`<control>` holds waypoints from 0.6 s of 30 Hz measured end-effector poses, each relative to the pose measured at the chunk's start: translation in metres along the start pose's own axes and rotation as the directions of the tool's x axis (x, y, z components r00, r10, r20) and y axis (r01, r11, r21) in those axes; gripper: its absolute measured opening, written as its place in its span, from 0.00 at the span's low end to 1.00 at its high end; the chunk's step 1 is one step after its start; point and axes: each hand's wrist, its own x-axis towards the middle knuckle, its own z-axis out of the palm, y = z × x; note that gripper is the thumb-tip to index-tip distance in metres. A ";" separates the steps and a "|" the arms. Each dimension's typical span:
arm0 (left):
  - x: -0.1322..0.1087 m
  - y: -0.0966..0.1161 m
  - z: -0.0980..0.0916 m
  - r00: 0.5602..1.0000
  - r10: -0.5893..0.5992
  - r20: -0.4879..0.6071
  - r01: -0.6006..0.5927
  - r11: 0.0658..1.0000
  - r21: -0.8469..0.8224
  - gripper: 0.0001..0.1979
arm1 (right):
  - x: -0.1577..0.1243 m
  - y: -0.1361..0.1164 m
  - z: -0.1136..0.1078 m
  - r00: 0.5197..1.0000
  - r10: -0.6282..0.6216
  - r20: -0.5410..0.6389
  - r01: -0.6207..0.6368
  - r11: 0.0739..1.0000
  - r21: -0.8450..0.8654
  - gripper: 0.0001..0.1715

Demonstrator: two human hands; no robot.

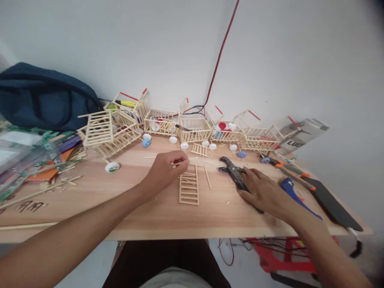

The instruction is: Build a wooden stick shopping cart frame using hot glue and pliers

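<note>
My left hand [170, 168] is closed in a pinch on a thin wooden stick [179, 163], just above the top end of a small wooden ladder-like frame [189, 197] lying flat on the table. My right hand [264, 189] lies over a black hand cutter [235, 176], its fingers round the handles; the palm hides part of the grip. The cutter's jaws point away from me, toward the back left. Beside the frame lies a loose stick [207, 177], and a smaller slatted panel [199, 150] rests behind it.
Several wooden-stick carts [195, 129] with bottle-cap wheels line the wall. At left are a blue bag [45, 96], plastic packets and an upturned white cap [112, 167]. On the right lie a blue glue gun [297, 196], orange-handled pliers [295, 176] and a black slab [333, 204].
</note>
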 end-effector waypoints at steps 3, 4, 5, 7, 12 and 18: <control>0.001 -0.001 -0.001 1.000 -0.003 0.002 0.003 0.999 -0.037 0.08 | 0.002 0.004 -0.006 1.000 0.000 0.004 0.000 0.999 -0.054 0.39; 0.001 -0.001 -0.001 1.000 -0.005 0.003 0.005 0.999 -0.045 0.09 | 0.003 0.004 -0.008 1.000 -0.009 0.001 0.009 0.998 -0.061 0.39; 0.002 -0.002 -0.001 1.000 -0.008 0.003 0.008 0.999 -0.048 0.09 | 0.003 0.004 -0.010 1.000 -0.023 -0.002 0.023 0.998 -0.064 0.38; 0.003 -0.002 -0.001 1.000 -0.009 0.000 0.009 0.999 -0.047 0.09 | 0.005 0.004 -0.010 0.999 -0.040 -0.021 0.039 0.998 -0.057 0.36; 0.004 -0.004 -0.001 1.000 -0.018 -0.001 0.018 0.999 -0.045 0.08 | 0.003 0.011 -0.003 0.997 -0.008 -0.080 0.007 1.000 -0.009 0.29; 0.005 -0.008 0.001 0.999 -0.049 0.006 0.049 0.992 -0.119 0.09 | -0.004 0.006 -0.026 0.992 0.044 -0.116 -0.003 0.942 0.335 0.16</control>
